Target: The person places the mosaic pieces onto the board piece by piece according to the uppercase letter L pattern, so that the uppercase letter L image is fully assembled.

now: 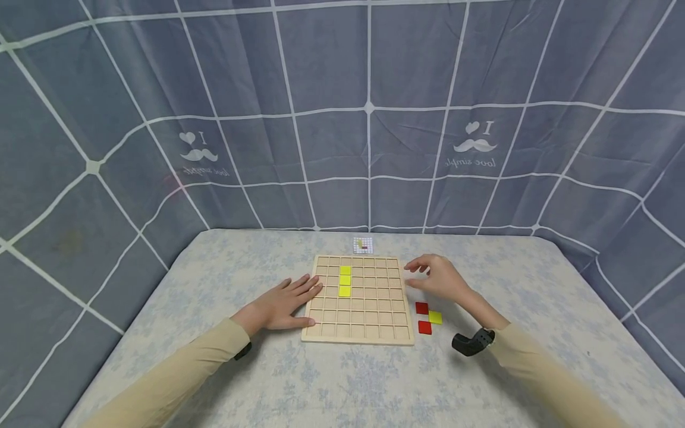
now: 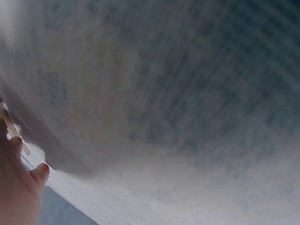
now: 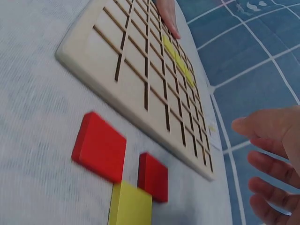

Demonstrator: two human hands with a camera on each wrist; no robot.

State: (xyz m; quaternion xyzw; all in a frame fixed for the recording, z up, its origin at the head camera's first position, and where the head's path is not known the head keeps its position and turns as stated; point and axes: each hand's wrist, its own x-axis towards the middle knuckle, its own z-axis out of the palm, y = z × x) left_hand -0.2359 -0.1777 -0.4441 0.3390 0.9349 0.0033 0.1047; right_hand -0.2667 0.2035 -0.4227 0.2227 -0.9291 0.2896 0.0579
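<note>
A wooden grid board (image 1: 374, 334) lies flat on the table, with several yellow square tiles (image 1: 345, 280) lined up in one column of its cells. My left hand (image 1: 283, 303) rests at the board's left edge, fingers spread and straight. By the right edge hovers my right hand (image 1: 439, 278), fingers loosely bent, a gap showing between thumb and fingers and nothing held. Two red tiles (image 3: 101, 147) and a yellow tile (image 3: 131, 206) lie on the cloth to the right of the board, below that hand.
A small printed card (image 1: 363, 245) with a coloured grid lies just behind the board. Pale patterned cloth (image 1: 342, 386) covers the table. A grey-blue curtain (image 1: 332, 142) with white lines hangs behind and at both sides. Each wrist wears a black band (image 1: 473, 342).
</note>
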